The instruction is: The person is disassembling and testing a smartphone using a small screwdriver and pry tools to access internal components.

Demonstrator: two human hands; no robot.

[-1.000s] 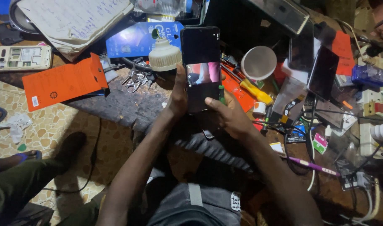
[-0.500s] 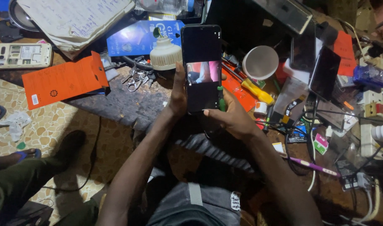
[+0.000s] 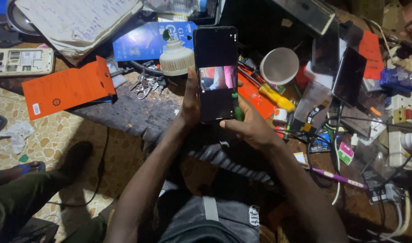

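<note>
1. I see my left hand [image 3: 191,101] gripping the black phone [image 3: 216,74] upright over the cluttered worktop [image 3: 125,114], thumb on its edge
2. My right hand [image 3: 251,128] cups the phone's lower right, fingers wrapped behind
3. Screen partly lit
4. White bulb [image 3: 176,56] and keys [image 3: 145,85] sit just left; yellow screwdriver [image 3: 275,96] right

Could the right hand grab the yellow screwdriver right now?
Probably not right away: the right hand is busy under the black phone. The yellow screwdriver lies close by, uncovered, so once freed, likely yes.
</note>
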